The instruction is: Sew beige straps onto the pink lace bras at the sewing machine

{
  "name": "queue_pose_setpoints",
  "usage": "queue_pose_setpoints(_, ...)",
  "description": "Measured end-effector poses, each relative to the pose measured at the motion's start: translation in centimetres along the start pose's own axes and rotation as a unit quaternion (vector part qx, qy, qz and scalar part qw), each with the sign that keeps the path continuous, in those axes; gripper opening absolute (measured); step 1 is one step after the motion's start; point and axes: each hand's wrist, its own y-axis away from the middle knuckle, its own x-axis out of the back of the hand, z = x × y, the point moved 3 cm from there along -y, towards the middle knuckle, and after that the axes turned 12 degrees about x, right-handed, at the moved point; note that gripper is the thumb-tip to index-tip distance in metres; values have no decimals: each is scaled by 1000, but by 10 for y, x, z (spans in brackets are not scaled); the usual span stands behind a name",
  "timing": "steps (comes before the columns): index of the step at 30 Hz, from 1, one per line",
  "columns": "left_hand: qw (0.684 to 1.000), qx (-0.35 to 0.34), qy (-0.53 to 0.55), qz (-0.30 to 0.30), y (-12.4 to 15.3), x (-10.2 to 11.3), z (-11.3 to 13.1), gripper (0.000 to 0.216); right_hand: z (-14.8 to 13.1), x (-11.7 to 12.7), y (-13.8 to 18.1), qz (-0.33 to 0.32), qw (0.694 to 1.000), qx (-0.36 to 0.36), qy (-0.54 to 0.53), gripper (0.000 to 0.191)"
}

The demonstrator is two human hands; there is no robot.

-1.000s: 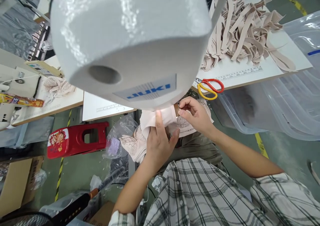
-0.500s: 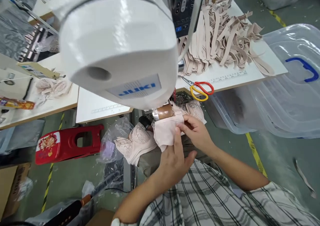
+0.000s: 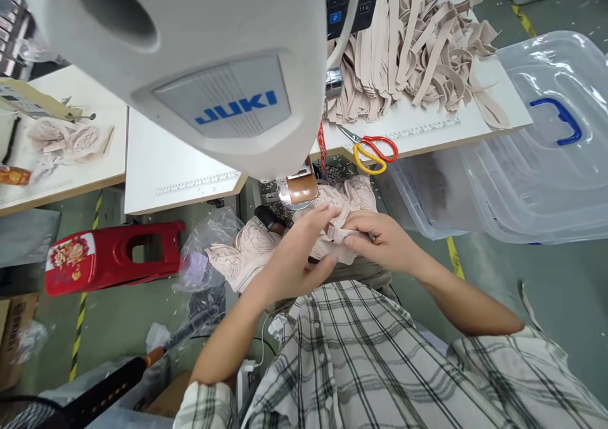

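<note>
A pale pink lace bra (image 3: 351,196) lies bunched beside the arm of a white JUKI sewing machine (image 3: 266,137). My right hand (image 3: 387,240) pinches a folded band of this bra between thumb and fingers. From the left, my left hand (image 3: 297,251) reaches across the fabric, its fingers stretched out and thumb apart, with the fingertips over the lace. The machine's rounded brown-and-metal work end (image 3: 299,189) sits just beyond my fingertips. Another lace bra part (image 3: 244,251) hangs to the left, partly behind my left hand and forearm.
Scissors with red and yellow handles (image 3: 373,152) lie at the white table's edge (image 3: 432,136). Behind them is a heap of beige fabric strips (image 3: 403,55). A clear plastic bin (image 3: 536,156) stands right, a red stool (image 3: 116,255) left. The machine head overhangs my hands.
The smooth fabric panel has come away from the machine's work end and is now bunched lower. My left hand has shifted up and left across it; my right hand still grips. The view has moved closer.
</note>
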Motion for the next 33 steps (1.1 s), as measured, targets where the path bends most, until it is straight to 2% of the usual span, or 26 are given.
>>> queue_pose_setpoints(2,999,7,-30,-26,-6,1,-6,29,-3,1,0,-27,996,46,71,23)
queue_pose_setpoints(4,998,9,-69,-4,-6,2,-13,7,-4,3,1,-37,981,104,158,23)
queue_pose_setpoints(6,990,-47,-122,56,-1,3,-16,10,-4,3,4,-29,956,164,243,21)
queue_pose_setpoints(9,950,-176,-198,165,10,0,-12,19,-3,2,9,6,919,237,314,18)
queue_pose_setpoints(11,934,-207,-213,200,15,-3,-11,22,-2,0,12,22,911,262,318,15)
queue_pose_setpoints(13,930,-206,-218,210,17,-4,-11,22,-1,-1,14,20,915,262,308,14)
queue_pose_setpoints(17,928,-196,-235,213,19,-3,-12,22,3,-2,13,6,934,219,283,18)
queue_pose_setpoints(21,936,-175,-229,201,23,-4,-17,19,2,-3,11,28,946,216,241,15)
queue_pose_setpoints(26,948,-154,-199,196,25,-2,-23,16,7,-4,8,10,977,111,181,18)
queue_pose_setpoints(29,966,-69,-138,206,28,-5,-27,12,11,-9,6,-4,987,62,148,17)
queue_pose_setpoints(30,968,-25,-115,221,32,-11,-29,20,13,-13,6,7,993,23,114,17)
queue_pose_setpoints(31,968,17,-94,234,37,-19,-31,39,16,-19,6,36,997,-28,61,19)
queue_pose_setpoints(32,965,56,-77,246,43,-31,-34,63,18,-26,7,81,993,-85,-6,23)
queue_pose_setpoints(33,968,78,-67,231,48,-47,-36,84,19,-37,9,124,979,-140,-83,26)
